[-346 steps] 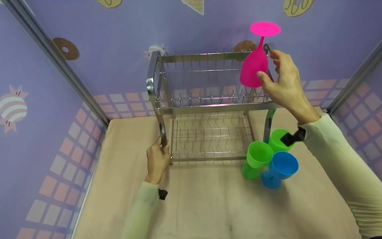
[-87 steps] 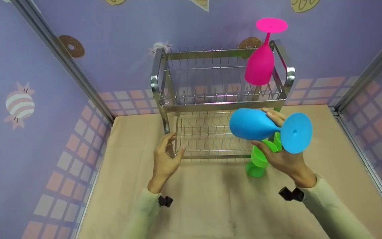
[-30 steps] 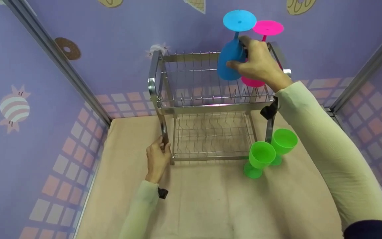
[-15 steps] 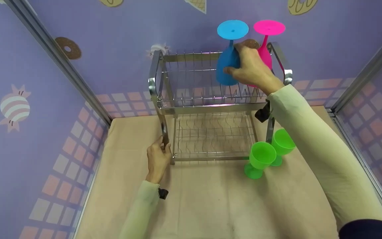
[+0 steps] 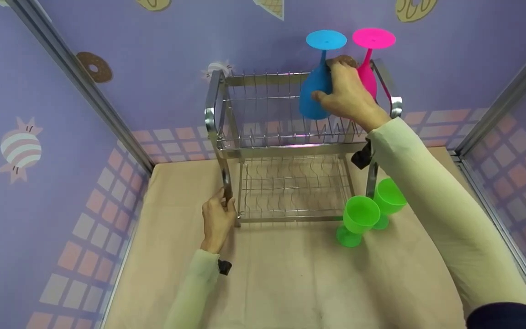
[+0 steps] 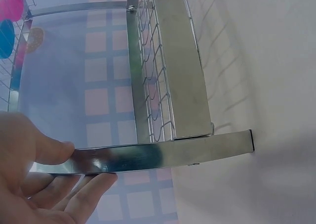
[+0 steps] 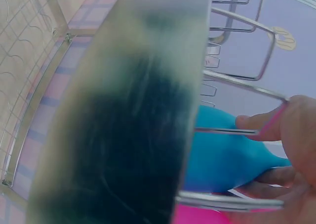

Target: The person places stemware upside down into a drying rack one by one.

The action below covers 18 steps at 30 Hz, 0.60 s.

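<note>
A two-tier metal dish rack (image 5: pixel 290 149) stands against the back wall. My left hand (image 5: pixel 217 220) grips its left front leg low down; the left wrist view shows thumb and fingers on either side of that metal upright (image 6: pixel 123 157). On the upper tier, a blue goblet (image 5: pixel 314 98) is upside down, foot on top, and my right hand (image 5: pixel 347 96) holds its bowl between thumb and fingers. Right beside it a pink goblet (image 5: pixel 367 80) also rests upside down, partly hidden by my right hand. In the right wrist view, rack wires cross in front of the blue bowl (image 7: pixel 222 155).
Two green goblets (image 5: pixel 361 214) (image 5: pixel 390 196) stand upright on the beige cloth (image 5: pixel 281 274) by the rack's right front leg, below my right forearm. Patterned purple walls (image 5: pixel 162 55) enclose the back and sides.
The blue goblet went from sideways above the green goblets to upside down on the upper tier, lowering slightly in the last second. My left hand closed back onto the rack's leg.
</note>
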Each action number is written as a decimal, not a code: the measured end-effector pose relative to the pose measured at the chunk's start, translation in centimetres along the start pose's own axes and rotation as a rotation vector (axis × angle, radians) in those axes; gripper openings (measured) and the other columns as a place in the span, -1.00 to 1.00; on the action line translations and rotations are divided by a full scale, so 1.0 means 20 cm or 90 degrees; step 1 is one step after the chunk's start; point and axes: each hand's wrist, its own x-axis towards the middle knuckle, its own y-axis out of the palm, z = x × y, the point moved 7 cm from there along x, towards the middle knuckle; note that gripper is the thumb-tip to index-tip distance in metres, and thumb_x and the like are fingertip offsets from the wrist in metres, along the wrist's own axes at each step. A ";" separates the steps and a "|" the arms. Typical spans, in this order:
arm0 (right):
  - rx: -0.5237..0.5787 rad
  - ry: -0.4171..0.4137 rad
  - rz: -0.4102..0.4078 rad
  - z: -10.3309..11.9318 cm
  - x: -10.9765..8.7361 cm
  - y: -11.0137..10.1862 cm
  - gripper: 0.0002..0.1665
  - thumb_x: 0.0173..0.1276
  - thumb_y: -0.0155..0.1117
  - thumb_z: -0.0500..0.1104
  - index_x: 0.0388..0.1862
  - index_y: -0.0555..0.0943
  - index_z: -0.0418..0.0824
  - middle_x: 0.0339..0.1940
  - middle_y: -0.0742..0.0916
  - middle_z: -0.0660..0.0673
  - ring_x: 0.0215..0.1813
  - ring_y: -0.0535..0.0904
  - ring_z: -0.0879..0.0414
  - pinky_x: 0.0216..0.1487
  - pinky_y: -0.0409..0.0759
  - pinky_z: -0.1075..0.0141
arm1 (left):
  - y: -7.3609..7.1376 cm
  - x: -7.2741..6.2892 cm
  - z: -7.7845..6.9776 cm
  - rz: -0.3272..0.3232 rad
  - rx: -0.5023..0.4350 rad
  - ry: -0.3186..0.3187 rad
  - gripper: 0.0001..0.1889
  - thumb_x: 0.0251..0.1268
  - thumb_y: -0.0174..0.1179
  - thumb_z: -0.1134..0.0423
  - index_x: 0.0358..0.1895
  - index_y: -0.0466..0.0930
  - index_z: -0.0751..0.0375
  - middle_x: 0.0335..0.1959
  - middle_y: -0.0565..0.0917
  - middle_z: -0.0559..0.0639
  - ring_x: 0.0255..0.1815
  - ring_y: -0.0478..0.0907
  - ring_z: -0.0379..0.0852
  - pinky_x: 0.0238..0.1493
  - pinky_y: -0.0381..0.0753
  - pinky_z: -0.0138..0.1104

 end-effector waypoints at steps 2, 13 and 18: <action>-0.003 0.003 -0.011 0.00 0.00 -0.01 -0.09 0.52 0.37 -0.11 0.66 0.18 -0.38 0.61 0.42 -0.36 0.64 0.35 -0.28 0.59 0.38 -0.27 | 0.00 0.00 0.00 0.000 0.003 -0.002 -0.74 0.42 0.30 0.56 0.12 0.69 0.49 -0.03 0.79 0.42 -0.14 0.85 0.29 -0.23 0.89 -0.12; -0.009 0.003 -0.034 0.03 -0.10 -0.07 -0.18 0.53 0.38 -0.10 0.61 0.26 -0.35 0.57 0.46 -0.34 0.57 0.43 -0.23 0.61 0.47 -0.13 | 0.00 -0.01 0.01 0.011 0.007 -0.016 -0.59 0.45 0.28 0.55 0.30 0.54 0.65 0.07 0.74 0.50 -0.06 0.83 0.32 -0.17 0.88 -0.15; 0.004 -0.039 -0.063 0.03 -0.20 -0.12 -0.20 0.51 0.41 -0.12 0.60 0.32 -0.28 0.55 0.49 -0.27 0.57 0.42 -0.19 0.62 0.46 -0.02 | 0.00 0.00 0.00 0.011 -0.001 -0.011 -0.68 0.45 0.29 0.55 0.21 0.63 0.57 0.05 0.76 0.47 -0.05 0.82 0.33 -0.15 0.88 -0.10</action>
